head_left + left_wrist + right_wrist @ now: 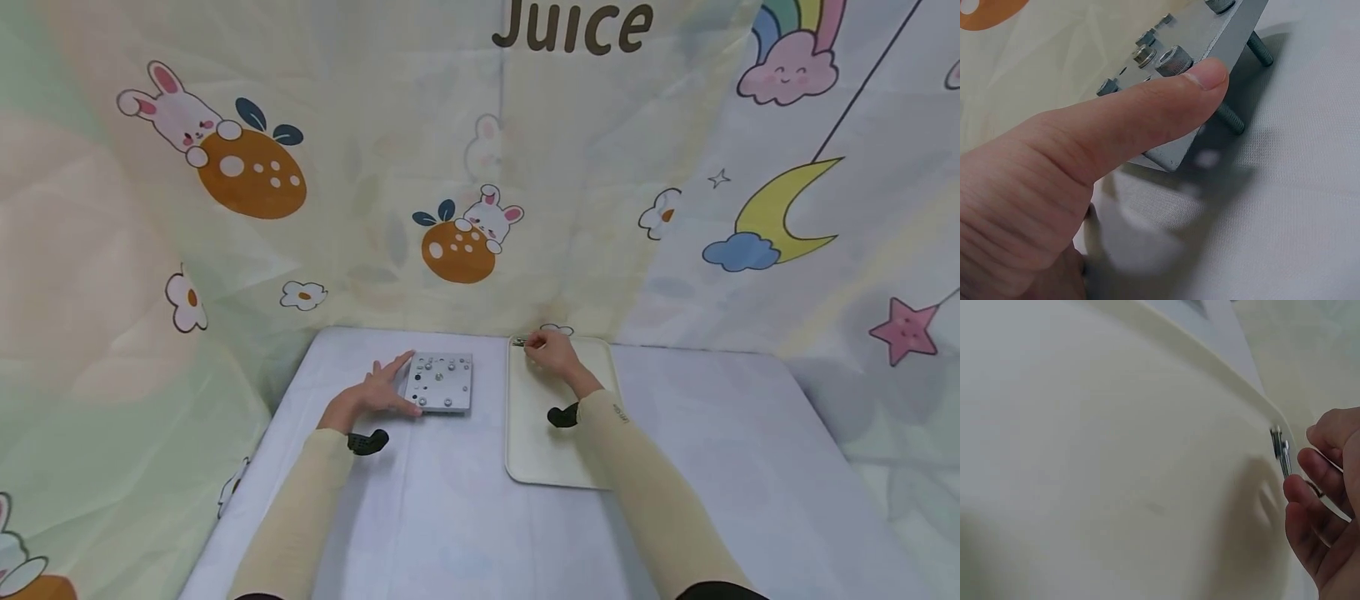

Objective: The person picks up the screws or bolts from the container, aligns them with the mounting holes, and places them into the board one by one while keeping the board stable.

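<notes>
My left hand (377, 392) is at the left edge of a square metal plate (459, 383) with several bolts on it. The thumb (1141, 106) lies straight across the plate's edge beside a socket-head bolt (1174, 61); the forefinger reaches the far left corner. Threaded bolt ends stick out beneath the plate. My right hand (553, 354) is over the far left corner of a cream tray (525, 450). Its curled fingertips are right beside small metal screws (1280, 450) in that corner. Whether they pinch one is hidden.
A white cloth covers the table (450, 517). Behind it hangs a printed fabric backdrop (360, 150) with rabbits, flowers and a moon. A dark camera mount (367, 442) is on the left wrist, another dark mount (562, 416) on the right.
</notes>
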Tool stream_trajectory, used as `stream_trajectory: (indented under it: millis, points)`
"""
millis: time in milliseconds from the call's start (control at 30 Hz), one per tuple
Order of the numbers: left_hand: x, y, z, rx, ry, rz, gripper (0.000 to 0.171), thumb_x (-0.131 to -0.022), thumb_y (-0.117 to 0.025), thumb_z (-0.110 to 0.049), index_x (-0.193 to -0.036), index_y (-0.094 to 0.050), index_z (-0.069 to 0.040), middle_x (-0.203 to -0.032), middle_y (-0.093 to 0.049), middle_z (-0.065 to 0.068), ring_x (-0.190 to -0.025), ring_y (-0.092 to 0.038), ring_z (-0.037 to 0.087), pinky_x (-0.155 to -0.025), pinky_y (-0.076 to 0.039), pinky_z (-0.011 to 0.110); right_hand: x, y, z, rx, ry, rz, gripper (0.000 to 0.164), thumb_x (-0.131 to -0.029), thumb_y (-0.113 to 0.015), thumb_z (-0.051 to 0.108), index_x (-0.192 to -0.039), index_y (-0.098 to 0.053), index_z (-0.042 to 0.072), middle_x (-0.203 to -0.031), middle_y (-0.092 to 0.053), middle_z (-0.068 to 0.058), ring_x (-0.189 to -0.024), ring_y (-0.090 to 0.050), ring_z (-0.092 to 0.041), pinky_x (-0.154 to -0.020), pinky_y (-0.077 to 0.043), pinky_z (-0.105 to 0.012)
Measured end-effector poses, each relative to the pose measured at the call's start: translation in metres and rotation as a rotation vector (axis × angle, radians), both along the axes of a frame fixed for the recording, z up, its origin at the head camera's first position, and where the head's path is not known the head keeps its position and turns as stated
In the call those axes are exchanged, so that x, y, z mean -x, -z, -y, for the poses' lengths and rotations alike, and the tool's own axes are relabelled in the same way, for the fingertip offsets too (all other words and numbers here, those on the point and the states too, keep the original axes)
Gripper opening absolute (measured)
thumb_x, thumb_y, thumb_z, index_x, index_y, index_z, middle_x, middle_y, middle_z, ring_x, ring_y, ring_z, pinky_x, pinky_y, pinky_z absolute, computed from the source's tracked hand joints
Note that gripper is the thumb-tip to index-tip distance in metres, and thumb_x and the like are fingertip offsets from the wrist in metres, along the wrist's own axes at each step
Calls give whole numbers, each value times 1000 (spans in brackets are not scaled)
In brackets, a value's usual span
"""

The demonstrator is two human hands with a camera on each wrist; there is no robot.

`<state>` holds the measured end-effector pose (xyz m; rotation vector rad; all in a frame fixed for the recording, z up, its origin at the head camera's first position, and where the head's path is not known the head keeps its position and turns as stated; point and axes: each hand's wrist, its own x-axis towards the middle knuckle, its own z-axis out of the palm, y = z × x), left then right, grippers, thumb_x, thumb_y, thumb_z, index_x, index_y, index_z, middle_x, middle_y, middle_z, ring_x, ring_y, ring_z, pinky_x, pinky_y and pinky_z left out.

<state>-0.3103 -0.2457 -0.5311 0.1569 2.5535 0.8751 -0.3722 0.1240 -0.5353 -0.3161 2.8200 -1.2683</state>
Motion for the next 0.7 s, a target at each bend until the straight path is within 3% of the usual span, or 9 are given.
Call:
stream_trajectory:
  millis: [133, 367, 700]
  points:
    - [0, -1, 2, -11, -5, 3, 128, -59, -90, -51, -157, -9, -35, -163, 2, 9, -140, 20, 46, -104, 3, 72, 4, 3, -7, -35, 32, 20, 16, -91, -64, 12, -103, -69, 2, -102, -66, -11, -89, -60, -23, -78, -50, -36]
    - [-2, 0, 3, -28, -4, -4, 129, -58, -90, -51, -157, -10, -33, -162, 1, 14, -139, 16, 52, -101, 1, 77, 13, 13, -9, -71, 33, 59, 20, -91, -63, 15, -106, -70, 3, -101, -67, -10, -93, -62, -24, -84, -50, -39]
    - [1, 2, 1, -37, -20, 0, 130, -54, -91, -52, -156, -13, -36, -163, -1, 10, -140, 19, 47, -102, 4, 75, 17, 13, 1, -116, 34, 8, 22, -89, -64, 18, -106, -74, 9, -106, -67, -7, -97, -58, -22, -84, -47, -39]
